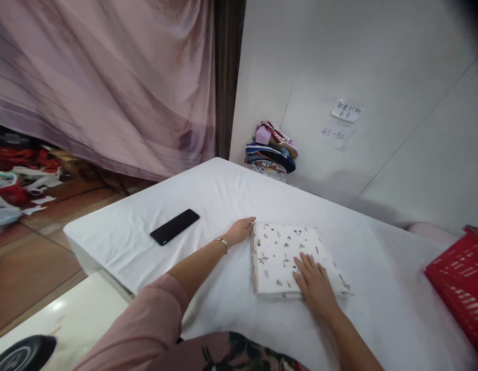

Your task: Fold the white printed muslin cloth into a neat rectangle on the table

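A folded white cloth printed with small grey and brown motifs lies in a thick, neat square on the white-covered table. At its far left corner is my left hand, its fingers stretched out against the cloth's edge. Their tips are partly hard to make out. My right hand rests flat on the near right part of the cloth, fingers spread, with nothing held. To the left of the cloth, a black phone lies apart from both hands.
A red plastic basket stands at the right. Folded fabrics are stacked beyond the far edge, by a wall with paper notes. A pink curtain hangs at the left. A black round object sits on a pale surface at lower left.
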Demonstrator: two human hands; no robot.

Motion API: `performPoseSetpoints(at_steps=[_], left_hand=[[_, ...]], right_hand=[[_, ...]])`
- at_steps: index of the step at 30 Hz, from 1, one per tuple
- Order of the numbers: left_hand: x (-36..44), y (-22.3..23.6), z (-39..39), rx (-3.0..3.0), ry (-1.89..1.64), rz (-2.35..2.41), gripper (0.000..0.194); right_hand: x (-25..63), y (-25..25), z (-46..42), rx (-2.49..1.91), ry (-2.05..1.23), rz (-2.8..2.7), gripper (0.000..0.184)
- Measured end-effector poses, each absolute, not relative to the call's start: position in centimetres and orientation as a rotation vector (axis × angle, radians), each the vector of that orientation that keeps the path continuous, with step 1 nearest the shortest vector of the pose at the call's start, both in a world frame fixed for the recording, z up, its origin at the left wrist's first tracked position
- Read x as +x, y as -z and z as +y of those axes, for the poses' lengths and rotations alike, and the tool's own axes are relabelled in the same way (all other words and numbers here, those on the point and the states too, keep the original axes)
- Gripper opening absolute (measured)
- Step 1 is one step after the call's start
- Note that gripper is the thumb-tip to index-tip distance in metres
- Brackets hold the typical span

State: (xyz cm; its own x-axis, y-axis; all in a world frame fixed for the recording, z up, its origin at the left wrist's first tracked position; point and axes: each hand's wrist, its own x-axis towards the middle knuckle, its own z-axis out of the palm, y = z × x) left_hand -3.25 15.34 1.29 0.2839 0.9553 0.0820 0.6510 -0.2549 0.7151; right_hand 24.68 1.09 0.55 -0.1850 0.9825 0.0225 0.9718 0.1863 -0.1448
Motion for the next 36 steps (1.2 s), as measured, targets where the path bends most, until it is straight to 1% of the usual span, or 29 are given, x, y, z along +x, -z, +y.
performPoseSetpoints(at_steps=[12, 21, 29, 36], left_hand=[[-3.1, -0.9, 16.4, 2.011, -0.752, 1.274, 0.038], [-2.9, -0.6, 16.4, 1.927, -0.786, 1.361, 0.029], [-4.2, -1.6, 17.4, 1.909, -0.659, 1.217, 0.037], [-4.5, -3.1, 18.3, 2.006, -0.556, 1.254, 0.028]], right_hand=[[24.7, -0.2, 1.1, -1.9, -0.056, -2.325, 0.05], [24.7, 0.1, 1.1, -1.882, -0.043, -2.292, 0.048], [24.8, 0.3, 1.1, -1.874, -0.041, -2.291, 0.048], [24.7, 0.3, 1.1, -1.881, -0.022, -2.293, 0.048]])
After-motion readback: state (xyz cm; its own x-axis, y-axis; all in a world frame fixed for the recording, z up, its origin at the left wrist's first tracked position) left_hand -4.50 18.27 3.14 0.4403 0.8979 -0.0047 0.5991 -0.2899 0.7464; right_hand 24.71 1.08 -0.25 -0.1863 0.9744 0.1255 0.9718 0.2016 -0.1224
